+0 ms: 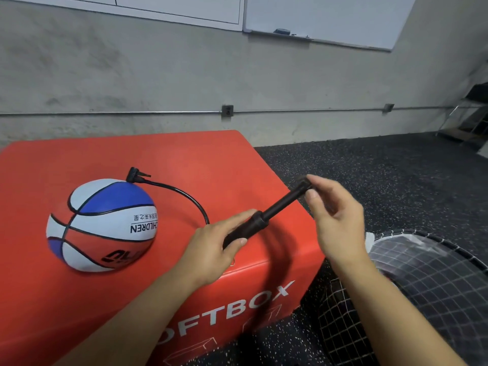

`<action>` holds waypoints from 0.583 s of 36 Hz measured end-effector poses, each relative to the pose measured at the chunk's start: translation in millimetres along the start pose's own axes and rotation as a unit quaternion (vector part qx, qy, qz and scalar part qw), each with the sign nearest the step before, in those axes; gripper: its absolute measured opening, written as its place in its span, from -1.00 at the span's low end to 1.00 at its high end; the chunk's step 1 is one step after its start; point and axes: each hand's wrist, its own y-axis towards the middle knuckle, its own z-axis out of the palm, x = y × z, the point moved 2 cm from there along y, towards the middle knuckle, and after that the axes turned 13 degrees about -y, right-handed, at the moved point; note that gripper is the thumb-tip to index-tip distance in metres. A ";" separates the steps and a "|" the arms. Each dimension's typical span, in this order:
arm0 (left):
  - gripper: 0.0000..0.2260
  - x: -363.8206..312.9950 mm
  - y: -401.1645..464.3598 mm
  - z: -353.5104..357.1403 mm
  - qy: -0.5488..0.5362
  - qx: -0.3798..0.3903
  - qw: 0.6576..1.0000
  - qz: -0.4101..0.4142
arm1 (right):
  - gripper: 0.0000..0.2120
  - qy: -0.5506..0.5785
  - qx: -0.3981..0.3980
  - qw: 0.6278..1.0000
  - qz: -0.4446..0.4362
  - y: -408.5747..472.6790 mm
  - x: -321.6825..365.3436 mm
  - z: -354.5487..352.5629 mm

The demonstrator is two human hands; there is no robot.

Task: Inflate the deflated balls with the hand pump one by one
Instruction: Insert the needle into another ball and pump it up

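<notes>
Basketball [101,225], red, white and blue, sits on the red foam box [237,159], dented and soft-looking, so inflation seems only partly done. Its valve carries the hose [184,192] of the black hand pump [264,215]. The left hand [211,249] grips the barrel; the right hand [335,215] pinches the drawn-out handle.

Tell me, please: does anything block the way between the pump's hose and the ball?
Nothing visible does. The hose curves freely over the red box from the pump to the ball, ending at its top.
</notes>
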 end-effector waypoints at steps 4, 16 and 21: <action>-0.42 -5.9 -0.7 1.8 0.044 0.001 0.999 0.015 | -0.66 0.017 -0.038 0.999 0.021 11.0 -3.8 -28.0; -0.41 -1.9 -1.5 0.1 0.023 -0.010 1.000 -0.002 | -0.74 -0.004 -0.069 0.998 -0.005 10.3 6.6 -14.7; -0.38 5.4 -2.1 -3.9 -0.037 -0.014 0.999 -0.012 | -0.77 -0.010 -0.033 0.999 -0.029 3.1 13.8 12.4</action>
